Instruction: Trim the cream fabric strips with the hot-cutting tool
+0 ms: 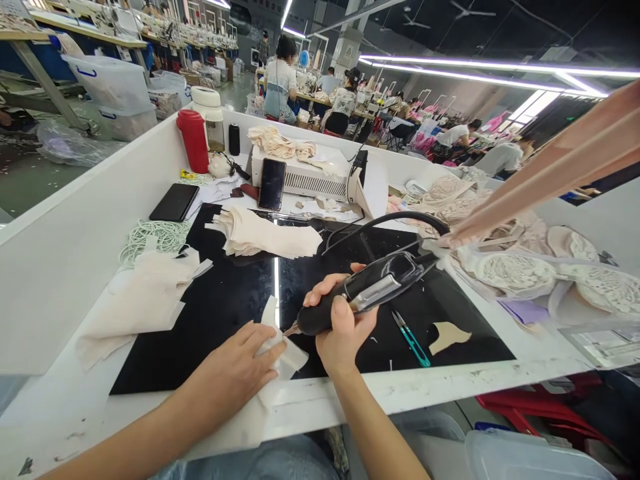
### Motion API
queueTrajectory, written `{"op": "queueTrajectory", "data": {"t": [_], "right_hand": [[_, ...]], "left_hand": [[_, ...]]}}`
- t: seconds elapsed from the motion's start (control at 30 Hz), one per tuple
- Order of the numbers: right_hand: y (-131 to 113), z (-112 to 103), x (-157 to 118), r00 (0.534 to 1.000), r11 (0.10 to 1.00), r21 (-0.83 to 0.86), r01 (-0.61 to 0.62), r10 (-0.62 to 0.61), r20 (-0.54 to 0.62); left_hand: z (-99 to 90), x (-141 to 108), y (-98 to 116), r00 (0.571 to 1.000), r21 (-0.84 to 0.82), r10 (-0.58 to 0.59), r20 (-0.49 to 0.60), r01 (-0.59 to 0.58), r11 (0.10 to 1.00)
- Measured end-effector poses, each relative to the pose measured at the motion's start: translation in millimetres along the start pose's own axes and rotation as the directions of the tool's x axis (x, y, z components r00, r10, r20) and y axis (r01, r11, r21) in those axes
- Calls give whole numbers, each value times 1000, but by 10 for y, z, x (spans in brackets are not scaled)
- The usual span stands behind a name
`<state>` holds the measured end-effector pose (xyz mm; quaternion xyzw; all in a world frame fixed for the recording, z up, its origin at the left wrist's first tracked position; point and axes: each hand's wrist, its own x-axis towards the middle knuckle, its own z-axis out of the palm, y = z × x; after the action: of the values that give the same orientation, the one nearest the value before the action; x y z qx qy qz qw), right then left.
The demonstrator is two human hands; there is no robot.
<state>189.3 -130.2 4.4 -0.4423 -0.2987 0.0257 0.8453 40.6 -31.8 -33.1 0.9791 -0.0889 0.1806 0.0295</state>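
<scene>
My left hand [245, 363] lies on a cream fabric piece [245, 427], its fingers stretched and slightly apart, pressing the cloth onto the black mat [165, 360]. My right hand [345, 327] is wrapped round a black handheld tool [370, 283] with a metal lever and a cable at its back. The tool's narrow tip meets the cloth beside my left fingertips. Right of that hand lie teal thread snips [411, 339] and a beige fabric scrap [450, 337]. A stack of cream fabric pieces [270, 233] rests beyond my hands, with another fabric pile [135, 297] at left.
Low white walls [75, 220] edge the table. At the back stand a red cup [193, 141], a phone [272, 183] and a white vented box [310, 177]. Lace bra pieces [515, 270] heap at right, below a hanging pink fabric strip [550, 173]. People sit at machines beyond.
</scene>
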Motion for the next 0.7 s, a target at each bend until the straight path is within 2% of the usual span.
{"op": "queueTrajectory", "data": {"t": [0.1,0.27,0.43,0.53,0.7], "right_hand": [[-1,-7,-7,1000,1000,-2,14,-14,6],[6,-6,-15,1000,999,-33,6,-6,1],[1,-19,-20,1000,1000,-19,12,-12,10],[-7,-26,-20,1000,1000,-27,3,-3,13],[-32,-20,-25,1000,1000,-23,-1,1,20]], "left_hand": [[-26,56,-69,1000,6,31,-5,-31,1000],[73,173,-359,990,-63,132,-45,-135,989],[122,92,-517,998,-215,59,29,-52,975],[103,-23,-537,1000,-301,18,13,-13,953],[122,-139,-523,999,-381,-26,45,41,924]]}}
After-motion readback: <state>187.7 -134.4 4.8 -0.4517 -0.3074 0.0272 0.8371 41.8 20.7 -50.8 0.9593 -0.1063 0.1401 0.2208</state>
